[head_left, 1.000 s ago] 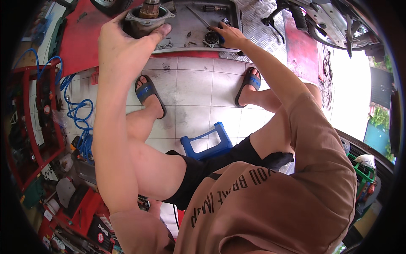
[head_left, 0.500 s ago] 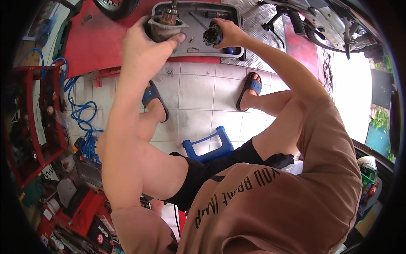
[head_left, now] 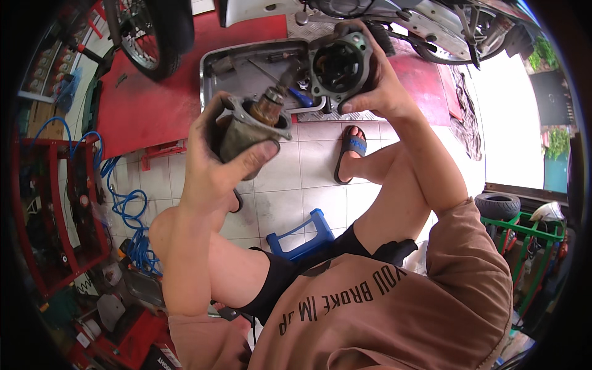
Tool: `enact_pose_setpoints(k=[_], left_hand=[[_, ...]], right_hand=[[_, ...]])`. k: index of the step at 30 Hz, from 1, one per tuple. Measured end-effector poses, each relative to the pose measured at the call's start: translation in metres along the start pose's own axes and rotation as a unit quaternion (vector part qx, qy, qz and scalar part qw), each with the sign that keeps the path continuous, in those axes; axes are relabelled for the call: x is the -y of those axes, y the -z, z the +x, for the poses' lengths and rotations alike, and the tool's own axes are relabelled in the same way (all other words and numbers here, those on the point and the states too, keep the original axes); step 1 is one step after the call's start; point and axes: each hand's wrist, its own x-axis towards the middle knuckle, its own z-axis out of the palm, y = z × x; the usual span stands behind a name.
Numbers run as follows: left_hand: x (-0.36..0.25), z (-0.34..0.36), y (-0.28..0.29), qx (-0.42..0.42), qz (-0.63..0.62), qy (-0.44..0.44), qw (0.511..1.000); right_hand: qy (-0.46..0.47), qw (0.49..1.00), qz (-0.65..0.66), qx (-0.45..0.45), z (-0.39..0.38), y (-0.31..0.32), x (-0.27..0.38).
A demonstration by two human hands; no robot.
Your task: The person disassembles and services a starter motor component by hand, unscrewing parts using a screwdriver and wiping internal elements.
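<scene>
My left hand [head_left: 216, 169] grips a worn metal housing [head_left: 243, 142], tilted, with a copper-toned shaft assembly [head_left: 269, 102] rising from its open top. My right hand [head_left: 388, 92] holds up a round dark flanged part [head_left: 338, 68], its hollow inner face and bolt holes showing; some fingers are behind it. Behind both parts lies a metal tray [head_left: 204, 68] containing a blue-handled screwdriver [head_left: 300, 97] and small dark pieces.
A red platform [head_left: 135, 105] bears the tray, with motorcycle wheels and bodywork [head_left: 151, 49] behind. A blue plastic stool [head_left: 296, 240] is between my legs. Blue hose [head_left: 126, 203] and a red rack [head_left: 37, 203] are left; a green rack [head_left: 524, 225] is right.
My right hand has lifted the dark flanged part out of the tray toward me. My left hand has moved the housing down and rightward in the view.
</scene>
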Motion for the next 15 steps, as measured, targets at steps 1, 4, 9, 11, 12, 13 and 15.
enact_pose_setpoints(k=[1,4,9,11,12,13,15], left_hand=[[0.0,-0.001,-0.005,-0.014,0.027,-0.005,1.0],[0.005,0.001,-0.015,0.037,0.01,0.02,0.999],[0.003,0.008,-0.023,0.076,0.052,0.027,0.995],[-0.003,0.008,-0.025,0.069,0.069,0.037,0.995],[-0.003,0.007,-0.026,0.064,0.077,0.042,0.994],[0.0,0.005,-0.028,0.043,0.078,0.025,0.996],[0.005,0.002,-0.032,-0.001,0.083,-0.011,0.996]], right_hand=[[0.0,1.0,-0.007,0.013,-0.002,0.002,0.001],[-0.007,0.998,-0.031,0.052,-0.007,0.011,0.0],[0.012,0.995,-0.075,0.071,-0.01,0.016,-0.001],[0.006,0.993,-0.089,0.076,-0.011,0.018,-0.004],[-0.006,0.991,-0.106,0.085,-0.012,0.022,-0.005],[-0.012,0.989,-0.117,0.095,-0.012,0.023,-0.006],[-0.009,0.985,-0.135,0.111,-0.011,0.024,-0.007]])
